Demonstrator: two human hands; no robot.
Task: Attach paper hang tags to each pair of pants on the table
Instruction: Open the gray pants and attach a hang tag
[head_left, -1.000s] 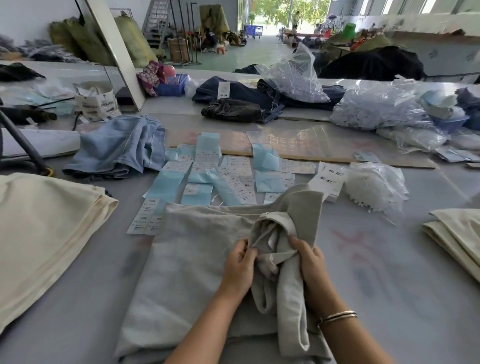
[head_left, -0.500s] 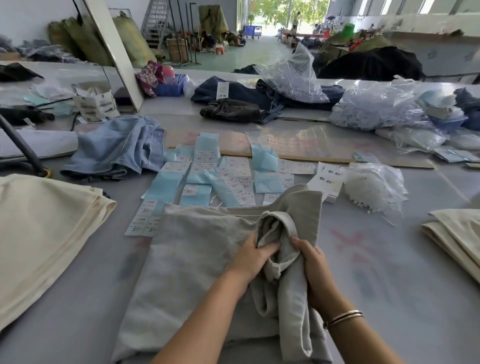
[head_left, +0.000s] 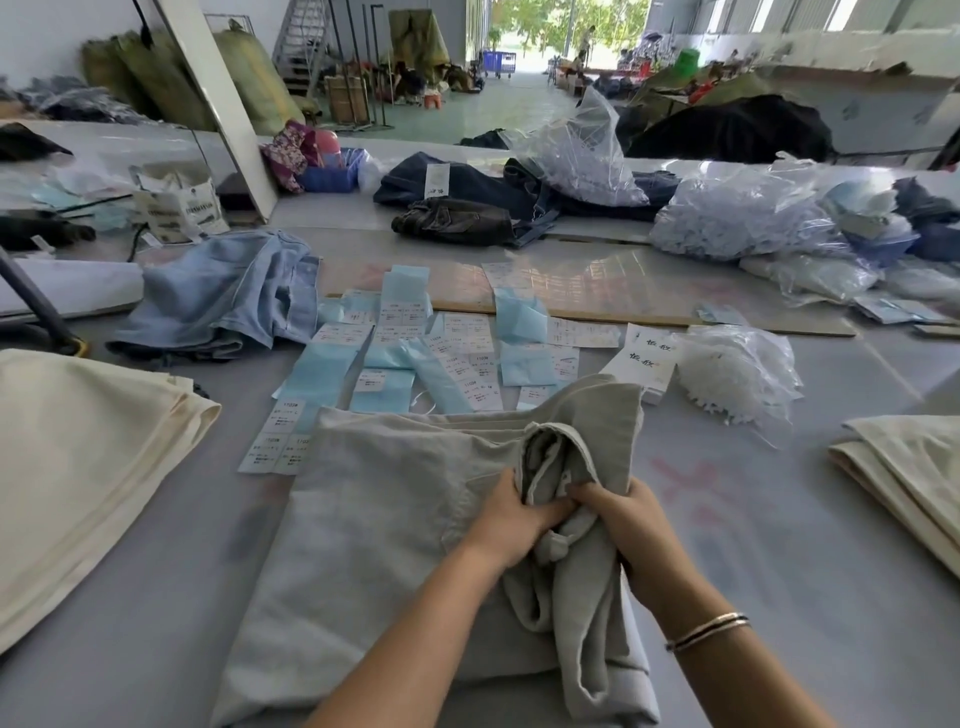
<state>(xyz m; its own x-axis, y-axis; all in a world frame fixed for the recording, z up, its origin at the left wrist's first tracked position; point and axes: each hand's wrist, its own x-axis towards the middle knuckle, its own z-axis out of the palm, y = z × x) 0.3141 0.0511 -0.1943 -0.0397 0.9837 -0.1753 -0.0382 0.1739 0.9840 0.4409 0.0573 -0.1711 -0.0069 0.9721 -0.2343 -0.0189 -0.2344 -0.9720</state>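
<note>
Grey pants (head_left: 374, 519) lie folded on the grey table (head_left: 779, 571) right in front of me. Their top layer is bunched up at the right into a rumpled fold (head_left: 566, 457). My left hand (head_left: 511, 519) grips that bunched cloth from the left, and my right hand (head_left: 623, 519) grips it from the right, fingertips almost meeting. Beyond the pants lie several white paper tags (head_left: 467, 358) and light blue slips (head_left: 524, 317) in rows. A white tag stack (head_left: 644, 358) with handwriting sits to their right.
Cream pants lie stacked at the left (head_left: 78, 457) and at the right edge (head_left: 904, 467). Light blue jeans (head_left: 228, 296) are behind left, dark jeans (head_left: 467, 208) farther back. Clear bags of white plastic fasteners (head_left: 737, 364) (head_left: 753, 218) sit at the right. A wooden board (head_left: 597, 291) crosses the middle.
Both hands have closed in on the bunched cloth and come nearer each other; the left hand slid right and down into the fold, which is now more gathered.
</note>
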